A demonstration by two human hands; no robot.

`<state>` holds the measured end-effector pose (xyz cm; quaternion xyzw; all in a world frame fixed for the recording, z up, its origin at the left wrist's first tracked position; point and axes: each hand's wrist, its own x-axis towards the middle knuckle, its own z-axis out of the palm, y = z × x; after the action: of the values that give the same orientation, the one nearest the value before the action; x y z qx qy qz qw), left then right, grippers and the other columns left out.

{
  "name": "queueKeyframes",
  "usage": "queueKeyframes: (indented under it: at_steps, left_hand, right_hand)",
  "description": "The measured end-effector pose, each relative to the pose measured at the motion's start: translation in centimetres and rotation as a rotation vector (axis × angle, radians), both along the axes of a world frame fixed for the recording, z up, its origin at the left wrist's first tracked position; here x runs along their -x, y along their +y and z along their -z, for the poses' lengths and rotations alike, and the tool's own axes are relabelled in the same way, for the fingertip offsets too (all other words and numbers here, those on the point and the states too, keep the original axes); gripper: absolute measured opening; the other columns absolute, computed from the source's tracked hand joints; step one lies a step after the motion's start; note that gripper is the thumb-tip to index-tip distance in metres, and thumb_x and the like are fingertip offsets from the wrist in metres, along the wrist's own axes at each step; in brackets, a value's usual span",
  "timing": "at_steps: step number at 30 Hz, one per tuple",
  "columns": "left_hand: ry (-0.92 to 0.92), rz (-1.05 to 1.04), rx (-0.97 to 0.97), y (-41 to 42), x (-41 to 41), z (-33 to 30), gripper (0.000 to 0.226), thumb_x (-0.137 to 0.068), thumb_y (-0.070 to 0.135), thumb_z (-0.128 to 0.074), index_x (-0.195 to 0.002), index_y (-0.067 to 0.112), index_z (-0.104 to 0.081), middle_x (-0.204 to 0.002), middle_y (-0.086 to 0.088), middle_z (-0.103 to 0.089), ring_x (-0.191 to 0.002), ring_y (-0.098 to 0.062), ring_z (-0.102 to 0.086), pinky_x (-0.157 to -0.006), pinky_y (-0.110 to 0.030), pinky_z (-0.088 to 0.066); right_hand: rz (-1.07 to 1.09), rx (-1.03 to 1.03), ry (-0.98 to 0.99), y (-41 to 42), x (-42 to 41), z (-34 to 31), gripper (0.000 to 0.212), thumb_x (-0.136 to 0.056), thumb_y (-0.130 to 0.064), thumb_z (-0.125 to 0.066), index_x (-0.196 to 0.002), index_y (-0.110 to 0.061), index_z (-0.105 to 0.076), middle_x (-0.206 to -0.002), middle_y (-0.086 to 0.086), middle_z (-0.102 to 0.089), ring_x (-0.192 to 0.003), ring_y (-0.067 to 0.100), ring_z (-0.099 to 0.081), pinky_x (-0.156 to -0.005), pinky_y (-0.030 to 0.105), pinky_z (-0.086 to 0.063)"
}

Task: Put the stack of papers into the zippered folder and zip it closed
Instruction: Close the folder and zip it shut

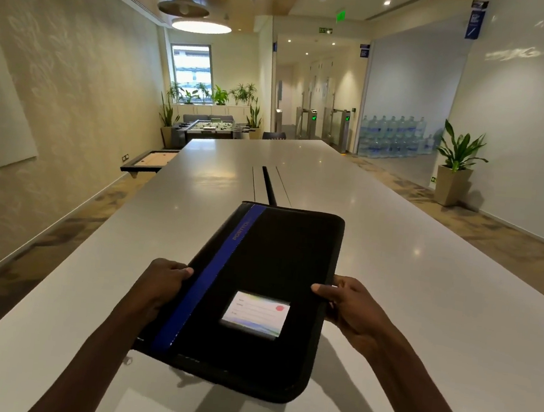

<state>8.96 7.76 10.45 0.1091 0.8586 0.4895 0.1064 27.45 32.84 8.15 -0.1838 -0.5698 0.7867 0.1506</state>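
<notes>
Head view looks down a long white table point(393, 252), and over its near end a person holds a black zippered folder point(267, 272) with both hands. The folder is closed, front cover up, lifted off the tabletop and casting a shadow below it. A blue stripe point(209, 279) runs its length near the left edge, and a small clear label pocket point(255, 312) sits on the cover toward the near end. The left hand point(161, 286) grips the left edge, fingers curled over onto the cover beside the stripe. The right hand point(350, 306) clamps the right edge, thumb on top and fingers wrapped underneath. No loose papers show outside the folder; whether they are inside I cannot tell.

Beyond the folder a dark slot point(268, 185) runs along the middle of the table. Far left stands a foosball table point(210, 127) with potted plants around it; far right is a potted plant point(456, 164) and, behind glass, stacked water bottles point(395, 136).
</notes>
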Motion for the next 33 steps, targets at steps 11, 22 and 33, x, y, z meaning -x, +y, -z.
queueKeyframes:
  at_steps: [11,22,33]
  left_hand:
    - [-0.167,-0.314,-0.292,2.6,-3.2,5.0,0.024,-0.088,0.003,-0.054,-0.079,-0.017,-0.063,-0.073,-0.027,-0.063,-0.064,-0.031,-0.060,-0.060,-0.037,-0.047]
    - [-0.203,-0.397,-0.224,2.9,-5.0,8.2,0.024,-0.088,0.001,-0.047,-0.068,-0.003,-0.059,-0.065,-0.017,-0.056,-0.054,-0.028,-0.054,-0.047,-0.027,-0.041]
    - [-0.162,-0.178,-0.029,0.8,-4.4,8.8,0.016,-0.092,0.004,-0.052,-0.090,0.007,-0.067,-0.091,-0.017,-0.069,-0.076,-0.026,-0.067,-0.055,-0.030,-0.051]
  right_hand:
    - [0.227,-0.570,-0.291,1.8,5.0,3.3,0.029,-0.100,-0.016,-0.051,-0.126,-0.006,-0.056,-0.114,0.014,-0.065,-0.099,0.028,-0.065,-0.087,0.041,-0.056]
    - [0.186,-0.945,-0.457,2.7,6.7,7.9,0.024,-0.095,-0.018,-0.055,-0.110,-0.001,-0.062,-0.108,0.017,-0.068,-0.097,0.030,-0.065,-0.084,0.037,-0.051]
    - [0.177,-1.086,-0.558,1.3,6.6,9.3,0.025,-0.098,-0.024,-0.048,-0.107,-0.003,-0.057,-0.116,0.018,-0.050,-0.093,0.032,-0.062,-0.077,0.035,-0.047]
